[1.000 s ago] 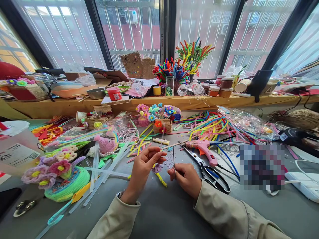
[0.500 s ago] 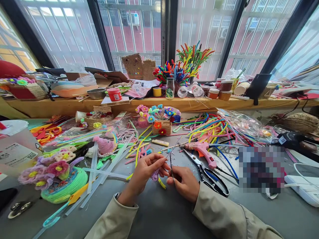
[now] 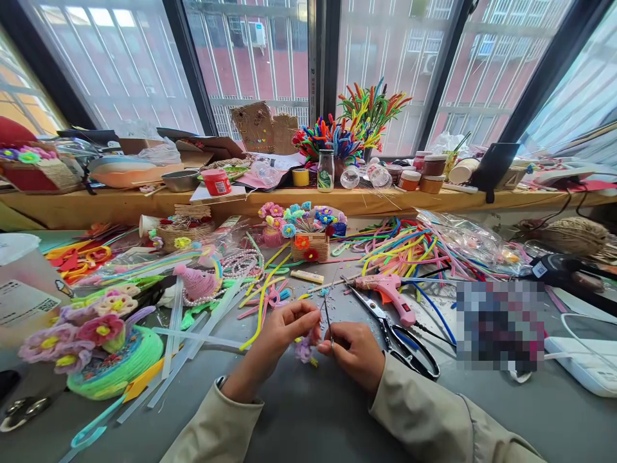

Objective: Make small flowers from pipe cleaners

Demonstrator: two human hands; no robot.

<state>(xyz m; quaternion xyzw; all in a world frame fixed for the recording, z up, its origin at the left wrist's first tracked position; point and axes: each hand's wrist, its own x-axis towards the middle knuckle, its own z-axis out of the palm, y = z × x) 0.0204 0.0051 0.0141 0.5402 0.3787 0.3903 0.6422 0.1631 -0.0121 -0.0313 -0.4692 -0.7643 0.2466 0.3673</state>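
Above the grey table, my left hand is closed, thumb and fingers pinched. A small fuzzy purple flower with a yellow bit hangs under its fingertips. My right hand is closed around a thin dark piece that stands nearly upright between the hands; its exact kind is unclear. Fine strands rise from the left fingertips. Just right of my hands lie black-handled scissors, blades partly apart, beside a pink hot glue gun.
Clear glue sticks and a green base with fuzzy flowers lie at left. Behind my hands stands a flower basket. Pipe cleaners pile up at back right. A white power strip sits far right. Jars line the sill.
The view has shifted slightly to the right. The purple flower has turned, and the yellow curl below it shows less. Both hands stay close together, still pinching.
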